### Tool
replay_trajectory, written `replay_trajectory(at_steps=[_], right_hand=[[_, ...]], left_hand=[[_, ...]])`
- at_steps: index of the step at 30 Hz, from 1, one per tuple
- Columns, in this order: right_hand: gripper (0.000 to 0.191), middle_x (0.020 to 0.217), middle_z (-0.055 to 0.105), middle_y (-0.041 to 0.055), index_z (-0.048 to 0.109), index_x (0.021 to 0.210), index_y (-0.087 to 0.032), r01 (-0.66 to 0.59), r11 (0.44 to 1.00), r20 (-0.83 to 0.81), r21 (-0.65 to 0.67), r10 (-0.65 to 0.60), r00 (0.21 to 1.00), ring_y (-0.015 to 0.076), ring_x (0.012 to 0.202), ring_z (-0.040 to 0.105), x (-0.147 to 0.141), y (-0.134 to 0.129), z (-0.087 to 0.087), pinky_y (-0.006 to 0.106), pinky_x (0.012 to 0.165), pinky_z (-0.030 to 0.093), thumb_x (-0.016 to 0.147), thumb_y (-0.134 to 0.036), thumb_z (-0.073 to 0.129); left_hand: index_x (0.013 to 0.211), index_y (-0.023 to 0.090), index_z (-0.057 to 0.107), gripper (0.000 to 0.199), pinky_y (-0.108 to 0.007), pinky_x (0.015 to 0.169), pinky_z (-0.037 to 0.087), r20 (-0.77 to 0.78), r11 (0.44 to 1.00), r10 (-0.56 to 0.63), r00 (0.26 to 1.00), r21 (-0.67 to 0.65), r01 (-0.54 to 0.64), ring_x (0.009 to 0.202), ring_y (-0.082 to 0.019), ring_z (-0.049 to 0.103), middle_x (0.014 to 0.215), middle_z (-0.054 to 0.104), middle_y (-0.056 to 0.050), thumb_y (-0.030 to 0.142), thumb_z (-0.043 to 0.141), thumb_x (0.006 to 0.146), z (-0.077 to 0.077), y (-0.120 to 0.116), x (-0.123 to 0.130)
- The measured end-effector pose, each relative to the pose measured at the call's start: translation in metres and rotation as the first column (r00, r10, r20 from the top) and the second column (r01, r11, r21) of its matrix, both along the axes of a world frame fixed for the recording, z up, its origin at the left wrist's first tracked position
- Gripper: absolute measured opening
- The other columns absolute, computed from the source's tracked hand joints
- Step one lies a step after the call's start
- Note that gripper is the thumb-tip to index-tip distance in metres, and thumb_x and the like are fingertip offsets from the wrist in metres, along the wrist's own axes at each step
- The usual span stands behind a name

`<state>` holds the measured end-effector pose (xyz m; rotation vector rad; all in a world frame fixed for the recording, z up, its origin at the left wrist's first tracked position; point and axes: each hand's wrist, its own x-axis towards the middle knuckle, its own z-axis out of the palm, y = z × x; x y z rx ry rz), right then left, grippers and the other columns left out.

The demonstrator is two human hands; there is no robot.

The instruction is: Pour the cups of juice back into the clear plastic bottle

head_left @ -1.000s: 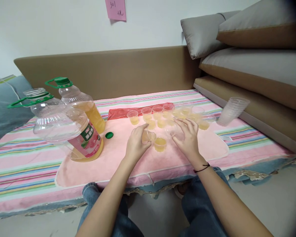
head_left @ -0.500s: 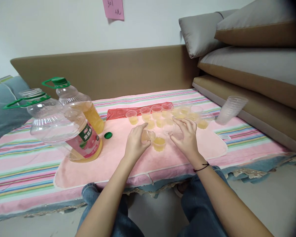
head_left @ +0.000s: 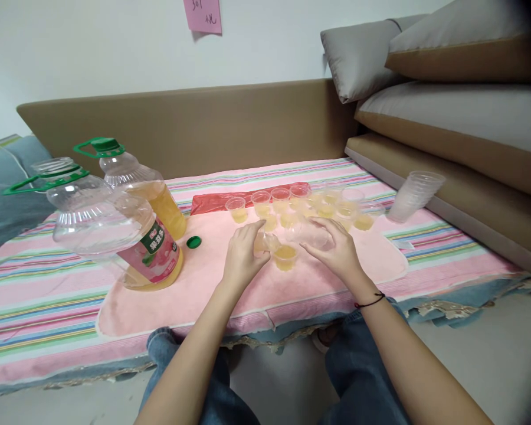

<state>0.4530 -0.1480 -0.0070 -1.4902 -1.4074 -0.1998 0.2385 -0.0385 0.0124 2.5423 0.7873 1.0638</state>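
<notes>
My left hand is closed around a clear plastic cup, tipped so that its rim leans to the right. Across from it, my right hand grips another clear plastic cup, which lies nearly sideways in the fingers; its outline is smeared. Between the hands, a cup of yellow juice stands upright on the pink mat. Behind them several more juice cups stand close together, partly hidden by my fingers. How much liquid is in the held cups, I cannot tell.
An uncapped juice bottle stands at left, with a capped one behind it. A loose green cap lies beside them. Nested cups lean at right, near stacked cushions. A red plastic wrapper lies behind the cups.
My right hand has turned and shifted slightly, and its cup now lies further over onto its side, mouth toward the left. My left hand is nearly still.
</notes>
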Motion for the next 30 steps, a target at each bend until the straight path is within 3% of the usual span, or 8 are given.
replay_trajectory(at_steps=[6, 30], right_hand=[[0.044, 0.120, 0.070, 0.0104, 0.065, 0.118, -0.025, -0.103, 0.994, -0.026, -0.025, 0.103, 0.994, 0.0306, 0.115, 0.063, 0.0015, -0.0020, 0.0022, 0.051, 0.099, 0.050, 0.076, -0.033, 0.075], [0.051, 0.117, 0.064, 0.0097, 0.063, 0.125, -0.027, -0.130, 0.991, -0.022, -0.042, 0.130, 0.991, 0.0282, 0.110, 0.063, 0.0010, -0.0007, 0.0002, 0.050, 0.098, 0.051, 0.076, -0.029, 0.073]], left_hand=[[0.130, 0.020, 0.051, 0.065, -0.044, 0.101, 0.047, 0.009, 1.000, -0.007, 1.000, 0.013, 0.007, 0.116, -0.028, 0.059, 0.126, 0.064, -0.010, 0.009, 0.063, 0.067, -0.0008, 0.0002, -0.0001], [0.130, 0.021, 0.049, 0.065, -0.046, 0.102, 0.047, 0.049, 0.999, -0.025, 0.998, 0.031, 0.023, 0.118, -0.028, 0.059, 0.127, 0.064, -0.010, 0.010, 0.063, 0.068, 0.0017, 0.0039, 0.0036]])
